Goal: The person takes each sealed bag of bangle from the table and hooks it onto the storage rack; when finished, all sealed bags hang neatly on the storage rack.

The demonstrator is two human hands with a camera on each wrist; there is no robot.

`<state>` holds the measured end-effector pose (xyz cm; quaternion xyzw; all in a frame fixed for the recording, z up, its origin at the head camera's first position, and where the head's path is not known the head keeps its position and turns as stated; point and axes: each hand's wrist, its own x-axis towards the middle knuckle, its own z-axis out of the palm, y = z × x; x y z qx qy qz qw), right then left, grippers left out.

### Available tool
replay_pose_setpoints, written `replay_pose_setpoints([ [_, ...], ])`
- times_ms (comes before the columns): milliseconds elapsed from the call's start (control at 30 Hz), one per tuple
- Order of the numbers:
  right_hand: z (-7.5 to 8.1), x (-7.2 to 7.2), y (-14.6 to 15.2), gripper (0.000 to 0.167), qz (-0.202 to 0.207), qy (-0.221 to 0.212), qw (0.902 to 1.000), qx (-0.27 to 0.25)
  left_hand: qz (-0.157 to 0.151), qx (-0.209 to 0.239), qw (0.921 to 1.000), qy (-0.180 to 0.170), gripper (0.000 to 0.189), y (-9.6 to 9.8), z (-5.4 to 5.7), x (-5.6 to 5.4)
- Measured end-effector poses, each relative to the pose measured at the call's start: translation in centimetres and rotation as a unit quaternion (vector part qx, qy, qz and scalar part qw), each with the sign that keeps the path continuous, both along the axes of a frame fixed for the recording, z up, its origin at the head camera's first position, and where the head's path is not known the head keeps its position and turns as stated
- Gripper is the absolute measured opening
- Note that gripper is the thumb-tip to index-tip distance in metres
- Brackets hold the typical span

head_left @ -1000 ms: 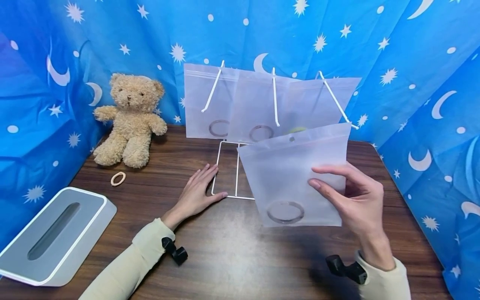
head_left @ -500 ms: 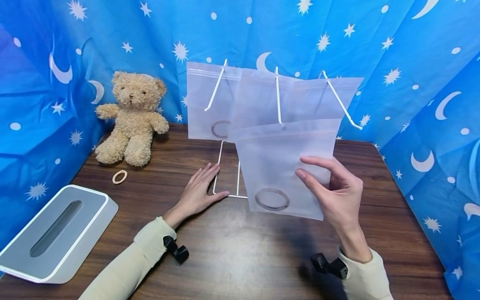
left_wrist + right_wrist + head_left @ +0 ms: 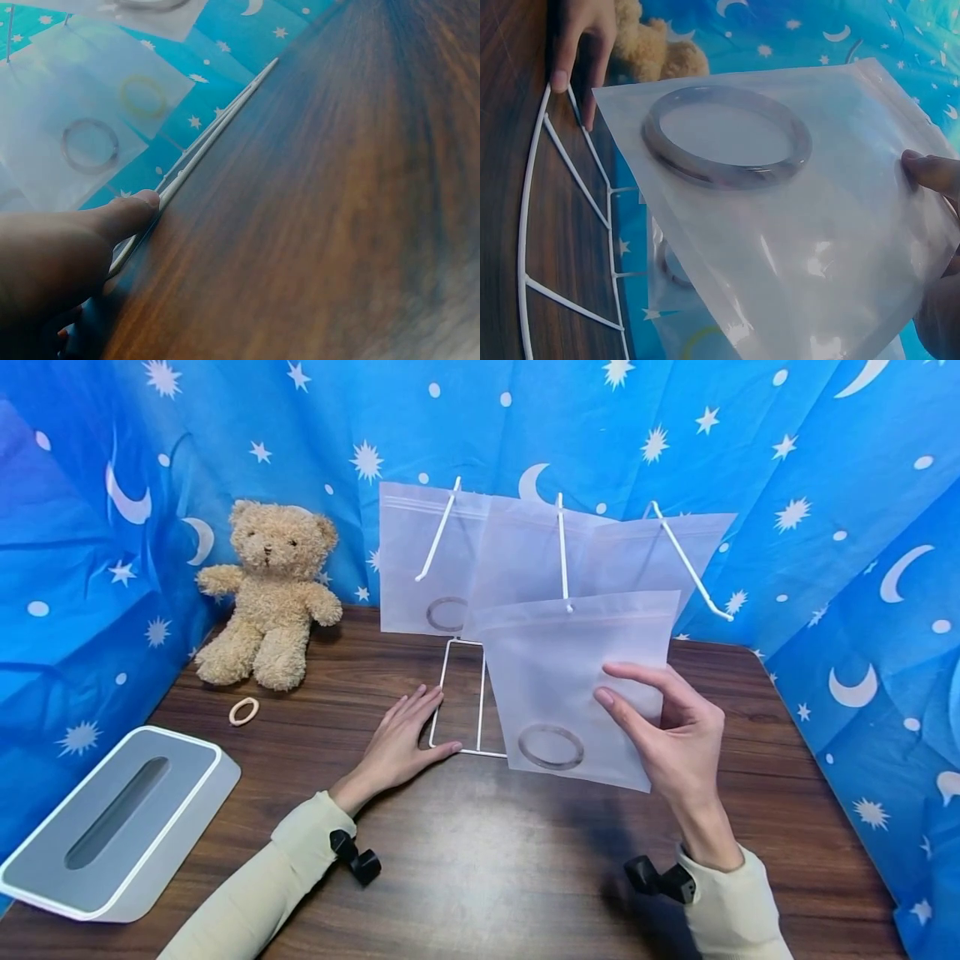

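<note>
My right hand (image 3: 678, 722) pinches the right edge of a frosted zip bag (image 3: 577, 677) between thumb and fingers. Inside the bag lies a brownish-grey bangle (image 3: 727, 139), near its bottom. The top edge of this bag meets the tip of the white rack's middle hook (image 3: 563, 552); whether the hook goes through the hole cannot be told. More frosted bags (image 3: 423, 556) hang behind on the hooks, and bangles show through some of them. With fingers extended, my left hand (image 3: 401, 739) rests on the left front corner of the rack's wire base (image 3: 480, 702).
A tan teddy bear (image 3: 270, 593) sits at the back left, with a pale wooden ring (image 3: 243, 712) in front of it. A grey-topped tissue box (image 3: 168, 822) stands at the left. Blue star-printed cloth (image 3: 465, 435) surrounds the wooden table (image 3: 480, 877).
The right hand has carried the bag left and slightly upward in view, bringing its top edge to the middle hook's tip. The left hand stays on the rack's base.
</note>
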<state>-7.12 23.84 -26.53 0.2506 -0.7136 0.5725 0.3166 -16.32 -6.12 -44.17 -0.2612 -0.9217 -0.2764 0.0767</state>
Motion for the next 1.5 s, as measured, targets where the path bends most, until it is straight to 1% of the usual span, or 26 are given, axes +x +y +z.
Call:
replay_pose_setpoints([
  [200, -0.3, -0.8, 0.1, 0.033, -0.025, -0.007, 0.9995, 0.019, 0.006, -0.004, 0.9999, -0.009, 0.089, 0.1, 0.1, 0.0],
  [400, -1.0, -2.3, 0.2, 0.032, -0.033, -0.013, 0.9994, 0.004, 0.008, -0.005, 0.9998, -0.015, 0.09, 0.4, 0.1, 0.2],
  [633, -1.8, -4.9, 0.0, 0.03, -0.033, -0.025, 0.9982, -0.042, 0.01, 0.0, 0.9999, -0.012, 0.09, 0.8, 0.1, 0.2],
  [733, -1.9, -6.1, 0.0, 0.029, -0.048, -0.027, 0.9971, -0.053, 0.01, 0.0, 0.9999, -0.01, 0.089, 0.9, 0.1, 0.1],
  [867, -2.0, -8.0, 0.1, 0.029, -0.058, -0.028, 0.9962, -0.06, 0.009, -0.002, 1.0, -0.001, 0.09, 1.1, 0.0, 0.1],
  [1000, -2.0, -9.4, 0.4, 0.03, -0.047, -0.035, 0.9943, -0.088, 0.004, 0.0, 1.0, 0.003, 0.09, 1.6, -0.1, 0.0],
  [1067, -2.0, -10.0, 0.5, 0.03, -0.041, -0.039, 0.9919, -0.114, 0.001, 0.002, 1.0, 0.002, 0.09, 1.9, -0.1, 0.0],
  [1133, -2.0, -10.3, 0.6, 0.03, -0.038, -0.041, 0.9896, -0.132, -0.002, 0.003, 1.0, 0.002, 0.09, 2.1, 0.0, 0.0],
  [1200, -2.0, -10.6, 0.8, 0.03, -0.041, -0.043, 0.9886, -0.138, -0.003, 0.005, 1.0, 0.0, 0.089, 2.4, 0.0, 0.1],
  [1333, -2.2, -10.6, 1.2, 0.03, -0.032, -0.056, 0.9866, -0.15, -0.006, 0.006, 1.0, -0.003, 0.088, 2.6, 0.1, 0.2],
  [1433, -2.2, -10.3, 1.7, 0.032, -0.021, -0.073, 0.9887, -0.13, -0.008, 0.006, 0.9999, 0.0, 0.089, 2.7, 0.1, 0.1],
  [1500, -2.1, -9.9, 2.2, 0.034, -0.022, -0.079, 0.9927, -0.088, -0.007, 0.007, 0.9999, 0.004, 0.089, 2.7, 0.0, 0.1],
])
